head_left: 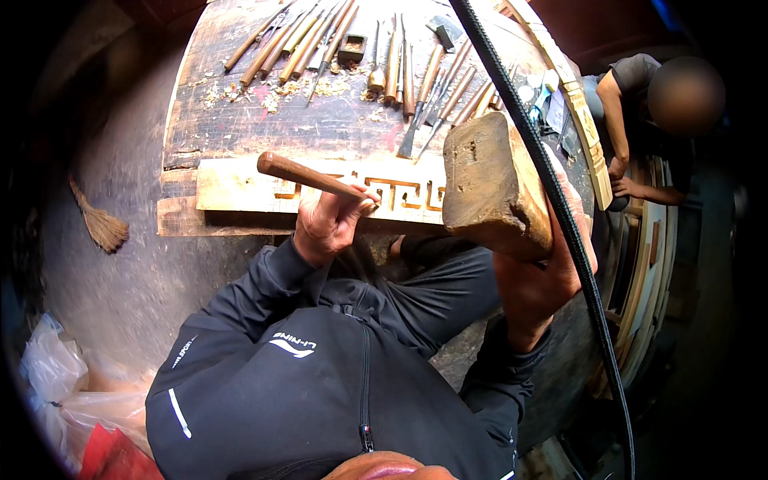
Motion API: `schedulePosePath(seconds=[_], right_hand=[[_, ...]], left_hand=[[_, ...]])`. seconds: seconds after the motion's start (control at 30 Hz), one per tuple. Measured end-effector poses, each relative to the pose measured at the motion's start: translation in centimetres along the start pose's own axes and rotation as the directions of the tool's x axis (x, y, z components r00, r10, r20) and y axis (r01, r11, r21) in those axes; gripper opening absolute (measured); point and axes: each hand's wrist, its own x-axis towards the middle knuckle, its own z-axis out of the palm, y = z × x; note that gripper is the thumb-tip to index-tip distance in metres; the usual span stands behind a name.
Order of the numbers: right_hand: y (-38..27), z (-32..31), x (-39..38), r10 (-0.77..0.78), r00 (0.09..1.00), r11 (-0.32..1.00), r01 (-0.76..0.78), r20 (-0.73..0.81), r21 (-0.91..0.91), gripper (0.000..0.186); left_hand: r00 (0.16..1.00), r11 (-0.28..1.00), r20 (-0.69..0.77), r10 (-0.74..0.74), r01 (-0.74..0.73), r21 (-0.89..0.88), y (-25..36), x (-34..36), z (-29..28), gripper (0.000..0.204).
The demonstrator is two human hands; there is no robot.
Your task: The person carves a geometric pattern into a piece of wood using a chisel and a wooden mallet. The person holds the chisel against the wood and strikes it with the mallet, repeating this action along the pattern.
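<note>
My left hand (326, 226) is closed round a chisel (304, 172) with a brown wooden handle. The handle slants up to the left, and its blade end is hidden by my fingers. Beneath it lies a pale wooden board (232, 182) with an angular key pattern cut into its face, along the near edge of the bench. In my right hand (548, 276) is a wooden mallet (490, 180), its worn, blocky head raised over the board's right end. That head hides part of the pattern, and most of the mallet's handle is out of sight.
Several chisels (300, 44) lie among shavings across the workbench (216, 128). A small dark box (352, 50) and a hammer (438, 48) are there too. A black cable (560, 184) crosses the view. At right, another person (632, 104) works beside a long carved strip (576, 100). A broom (104, 228) lies left.
</note>
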Motion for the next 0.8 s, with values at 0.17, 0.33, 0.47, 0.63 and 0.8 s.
schedulePosePath(seconds=[0.17, 0.33, 0.47, 0.63, 0.8], right_hand=[[-0.3, -0.2, 0.4, -0.001, 1.0, 1.0, 0.001, 0.004, 0.0, 0.066], [0.0, 0.0, 0.3, -0.007, 1.0, 1.0, 0.007, -0.001, 0.014, 0.065], [0.2, 0.1, 0.2, 0.006, 1.0, 0.999, -0.007, 0.006, 0.04, 0.064], [0.2, 0.1, 0.2, -0.016, 0.999, 1.0, 0.016, 0.03, -0.006, 0.065], [-0.5, 0.0, 1.1, -0.079, 0.997, 0.997, 0.079, 0.015, -0.023, 0.066]], left_hand=[[1.0, 1.0, -0.003, 0.019, -0.019, 0.009, 1.0, 0.4, -0.2, 0.042], [1.0, 0.998, -0.007, -0.02, 0.02, -0.056, 0.8, 0.4, -0.1, 0.038], [0.999, 0.997, -0.004, -0.043, 0.043, -0.07, 1.0, 0.5, -0.1, 0.038], [0.999, 0.999, 0.027, 0.027, -0.027, 0.016, 1.2, 0.7, -0.3, 0.04], [0.996, 0.995, 0.078, 0.044, -0.05, 0.081, 1.7, 1.9, -0.4, 0.039]])
